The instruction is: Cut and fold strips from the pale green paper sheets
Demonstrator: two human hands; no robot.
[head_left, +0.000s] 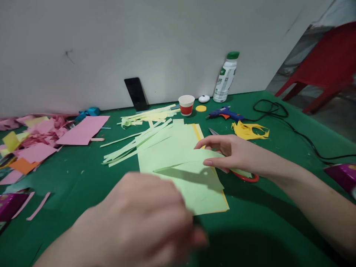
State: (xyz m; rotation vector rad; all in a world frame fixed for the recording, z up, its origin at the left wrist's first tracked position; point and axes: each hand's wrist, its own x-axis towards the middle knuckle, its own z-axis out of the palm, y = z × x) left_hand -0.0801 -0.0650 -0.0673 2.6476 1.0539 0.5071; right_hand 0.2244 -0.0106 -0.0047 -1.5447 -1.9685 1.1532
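Note:
My right hand (pixel 222 150) pinches a pale green paper strip (pixel 183 159) between thumb and fingers, over a stack of pale green paper sheets (pixel 191 189). Yellow paper edges show at the stack's right side. Scissors (pixel 247 178) with red handles lie partly hidden under that hand, their blade tip showing beyond it. My left hand (pixel 139 218) is near the camera, blurred, in front of the stack; its fingers are curled closed, and whatever they may hold is hidden. Several cut green strips (pixel 139 142) lie across the stack's left edge.
Pink paper pieces (pixel 41 137) are heaped at the left. Along the wall stand a phone (pixel 135 93), a paper cup (pixel 186 105) and a bottle (pixel 226 79). A blue glue gun (pixel 226 113) with a black cord and a yellow paper scrap (pixel 247 130) lie right.

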